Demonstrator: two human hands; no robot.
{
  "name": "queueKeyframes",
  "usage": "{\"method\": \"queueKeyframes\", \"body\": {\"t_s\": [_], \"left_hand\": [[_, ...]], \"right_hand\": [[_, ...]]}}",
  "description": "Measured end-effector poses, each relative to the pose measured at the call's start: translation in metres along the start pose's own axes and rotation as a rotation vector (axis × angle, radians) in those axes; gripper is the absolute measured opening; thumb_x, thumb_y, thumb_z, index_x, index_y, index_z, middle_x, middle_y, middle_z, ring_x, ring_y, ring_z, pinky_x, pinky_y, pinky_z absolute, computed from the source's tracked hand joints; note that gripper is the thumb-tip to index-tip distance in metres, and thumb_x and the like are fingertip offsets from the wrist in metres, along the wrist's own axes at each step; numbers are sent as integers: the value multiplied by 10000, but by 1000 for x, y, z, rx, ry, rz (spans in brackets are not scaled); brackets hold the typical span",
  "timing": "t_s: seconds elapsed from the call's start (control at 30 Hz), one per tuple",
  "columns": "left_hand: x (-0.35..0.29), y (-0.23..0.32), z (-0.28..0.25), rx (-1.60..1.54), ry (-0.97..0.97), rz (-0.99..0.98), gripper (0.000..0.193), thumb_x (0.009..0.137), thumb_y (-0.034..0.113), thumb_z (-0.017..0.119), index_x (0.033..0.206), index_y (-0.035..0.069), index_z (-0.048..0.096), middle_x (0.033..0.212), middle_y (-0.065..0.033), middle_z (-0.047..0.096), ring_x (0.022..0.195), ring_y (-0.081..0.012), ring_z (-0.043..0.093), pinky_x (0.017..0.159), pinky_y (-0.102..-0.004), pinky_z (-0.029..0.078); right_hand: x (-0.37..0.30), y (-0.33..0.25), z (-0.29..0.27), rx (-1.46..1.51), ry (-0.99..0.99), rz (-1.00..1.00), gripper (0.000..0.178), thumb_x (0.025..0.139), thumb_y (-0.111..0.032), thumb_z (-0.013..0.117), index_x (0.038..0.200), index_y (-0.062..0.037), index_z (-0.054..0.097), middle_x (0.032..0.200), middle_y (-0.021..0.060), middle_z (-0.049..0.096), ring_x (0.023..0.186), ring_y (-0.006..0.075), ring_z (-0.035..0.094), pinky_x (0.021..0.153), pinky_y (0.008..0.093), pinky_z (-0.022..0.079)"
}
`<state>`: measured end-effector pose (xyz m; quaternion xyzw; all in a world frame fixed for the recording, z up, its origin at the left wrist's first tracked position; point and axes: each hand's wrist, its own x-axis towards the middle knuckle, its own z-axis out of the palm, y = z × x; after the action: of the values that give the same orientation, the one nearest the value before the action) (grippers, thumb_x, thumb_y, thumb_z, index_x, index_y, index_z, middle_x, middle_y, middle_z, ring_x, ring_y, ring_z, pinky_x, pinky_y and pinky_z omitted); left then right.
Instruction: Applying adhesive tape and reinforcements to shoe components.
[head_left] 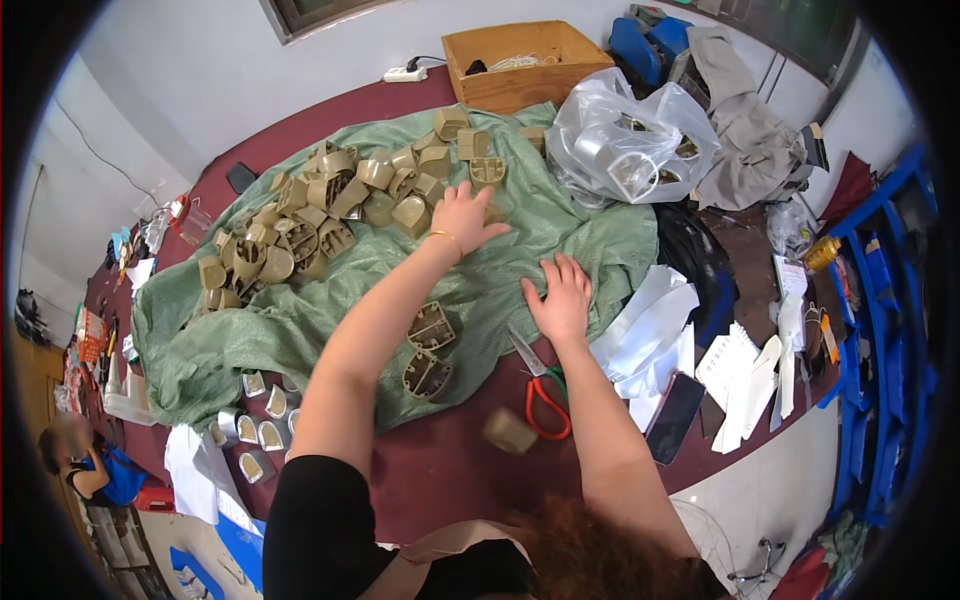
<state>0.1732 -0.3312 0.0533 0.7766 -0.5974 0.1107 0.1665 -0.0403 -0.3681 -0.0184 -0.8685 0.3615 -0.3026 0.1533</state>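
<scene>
My left hand reaches over a crumpled green woven cloth, its fingers spread at the right edge of a heap of tan moulded plastic parts. A tan part shows partly behind the fingers, and a ribbed one sits just beyond them. Flat on the cloth, with fingers apart, lies my right hand, holding nothing. Between my forearms, two tan parts show their ribbed hollow sides. A blurred tan part appears near the table's front edge, beside red-handled scissors.
Several silver-grey caps stand at the front left. A wooden box and a clear plastic bag of parts are at the back. At right are white papers, a phone and a blue rack. Another person sits far left.
</scene>
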Motion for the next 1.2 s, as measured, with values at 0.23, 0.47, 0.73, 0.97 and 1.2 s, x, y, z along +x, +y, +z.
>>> {"method": "queueKeyframes", "body": {"t_s": [0.23,0.47,0.73,0.97,1.2], "left_hand": [[-18,5,-54,-588,304,-225,399,735,255,770,1041,49,621,983,-131,622,955,-316,560,868,-417,455],[-90,21,-71,-298,239,60,480,744,230,770,1127,37,553,1099,-152,566,1065,-334,501,923,-391,435],[1,12,9,-282,126,-46,515,721,213,762,1172,67,560,1205,-162,518,1132,-363,471,963,-409,424],[-52,62,-73,-417,62,293,501,694,210,781,1152,148,588,1275,-143,474,1155,-352,472,966,-412,422],[-157,57,-94,36,-456,530,749,743,391,735,1374,143,418,1456,-177,346,1398,-379,215,1081,-512,292]], "right_hand": [[1,14,-5,-37,-1,19,463,839,-408,609,1171,-86,588,1333,145,493,1281,317,393,1072,458,275],[3,11,-4,-50,0,12,470,837,-411,611,1172,-82,587,1327,143,499,1279,317,397,1072,462,276],[1,6,2,-44,5,-1,470,829,-399,617,1172,-78,587,1321,148,502,1271,326,404,1068,468,280],[-1,13,-1,-57,-2,27,465,836,-410,603,1162,-79,585,1314,145,504,1266,328,406,1065,474,283],[2,9,-1,-57,33,-9,466,835,-402,608,1168,-78,585,1308,147,509,1265,326,409,1057,473,292]]}}
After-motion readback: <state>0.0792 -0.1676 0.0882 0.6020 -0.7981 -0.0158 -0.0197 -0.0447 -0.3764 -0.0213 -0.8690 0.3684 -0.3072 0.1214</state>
